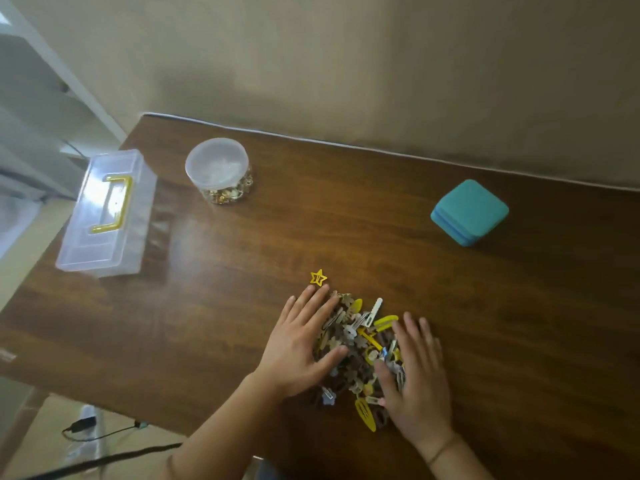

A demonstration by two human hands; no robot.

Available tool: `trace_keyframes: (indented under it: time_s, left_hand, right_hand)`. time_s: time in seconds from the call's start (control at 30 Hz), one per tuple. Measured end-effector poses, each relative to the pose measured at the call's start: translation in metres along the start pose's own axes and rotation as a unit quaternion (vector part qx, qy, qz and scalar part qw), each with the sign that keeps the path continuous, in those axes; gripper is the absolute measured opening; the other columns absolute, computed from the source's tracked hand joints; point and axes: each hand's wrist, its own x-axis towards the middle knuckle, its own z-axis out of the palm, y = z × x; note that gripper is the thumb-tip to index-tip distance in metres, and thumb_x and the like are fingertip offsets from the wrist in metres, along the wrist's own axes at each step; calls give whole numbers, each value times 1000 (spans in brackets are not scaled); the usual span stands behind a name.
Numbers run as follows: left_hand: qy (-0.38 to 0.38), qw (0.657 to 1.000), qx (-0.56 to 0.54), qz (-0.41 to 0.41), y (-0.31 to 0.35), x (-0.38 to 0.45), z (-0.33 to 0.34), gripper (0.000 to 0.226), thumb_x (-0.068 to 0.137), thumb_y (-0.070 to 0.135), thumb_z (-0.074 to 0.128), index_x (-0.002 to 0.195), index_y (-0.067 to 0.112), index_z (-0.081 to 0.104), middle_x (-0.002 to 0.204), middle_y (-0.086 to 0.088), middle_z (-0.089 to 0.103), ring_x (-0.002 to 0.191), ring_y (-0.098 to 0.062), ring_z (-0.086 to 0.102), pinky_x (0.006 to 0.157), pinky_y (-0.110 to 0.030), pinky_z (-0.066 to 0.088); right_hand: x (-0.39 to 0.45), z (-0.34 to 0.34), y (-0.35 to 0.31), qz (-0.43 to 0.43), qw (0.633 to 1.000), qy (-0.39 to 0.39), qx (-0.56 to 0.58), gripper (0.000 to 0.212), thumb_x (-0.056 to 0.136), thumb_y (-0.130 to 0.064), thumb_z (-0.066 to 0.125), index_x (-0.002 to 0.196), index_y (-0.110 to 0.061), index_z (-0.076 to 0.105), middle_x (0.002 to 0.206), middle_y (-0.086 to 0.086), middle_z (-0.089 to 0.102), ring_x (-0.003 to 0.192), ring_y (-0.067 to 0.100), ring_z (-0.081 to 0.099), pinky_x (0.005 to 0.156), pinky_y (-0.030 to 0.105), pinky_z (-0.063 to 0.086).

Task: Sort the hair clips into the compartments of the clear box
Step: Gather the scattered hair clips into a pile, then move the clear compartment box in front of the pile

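Flat and open-palmed, the left hand (pixel 301 344) and right hand (pixel 417 372) flank a hair-clip pile (pixel 363 344) near the desk's (pixel 242 271) front edge; the clear box (pixel 107 213) sits closed at its left edge.

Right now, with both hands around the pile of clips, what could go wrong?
1. The clear box is closed and far left of the pile of clips; carried clips may drop.
2. The yellow star clip lies apart from the pile, easily forgotten.
3. Sweeping could push clips over the near edge of the table.
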Motion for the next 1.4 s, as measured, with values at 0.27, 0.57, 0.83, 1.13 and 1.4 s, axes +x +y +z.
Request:
trace_keyframes:
  time_s: [0.27,0.57,0.83,1.13,1.4]
  left_hand:
    - [28,999,0,-22,6,-1,-2,73,91,68,37,153,31,22,162,12,10,149,-11,-1,120,-47,9]
    - [-57,996,37,50,-12,22,-11,74,93,67,35,152,24,26,161,9,15,148,-6,-3,120,-44,7]
    - [-101,992,18,67,-6,-11,-11,73,95,65,32,154,24,19,161,11,10,147,-3,-7,120,-42,5]
    - [171,983,-57,-47,-68,13,-108,50,94,49,46,140,28,46,154,9,34,147,-12,18,117,-47,20]
    - [309,888,4,-341,-229,-9,-226,61,87,42,51,139,11,47,149,-10,41,136,-30,38,110,-42,27]
  right_hand:
    - [14,2,-19,-60,997,6,40,67,92,-64,31,148,-28,32,160,-5,19,150,16,3,120,47,12]
    - [61,-12,-22,-180,970,-148,-69,70,92,-70,25,152,-35,15,161,-13,-2,146,4,-15,122,39,4]
    - [33,-23,-32,-176,957,-206,-108,74,88,-77,16,151,-39,12,159,-20,-6,143,0,-22,121,35,-4]
    - [107,-9,-141,-178,981,-75,4,66,91,-69,22,145,-33,36,155,-19,24,146,2,5,116,30,14]
    - [157,76,-306,-185,965,-149,113,63,90,-65,35,142,-30,40,148,-13,39,142,7,23,118,26,15]
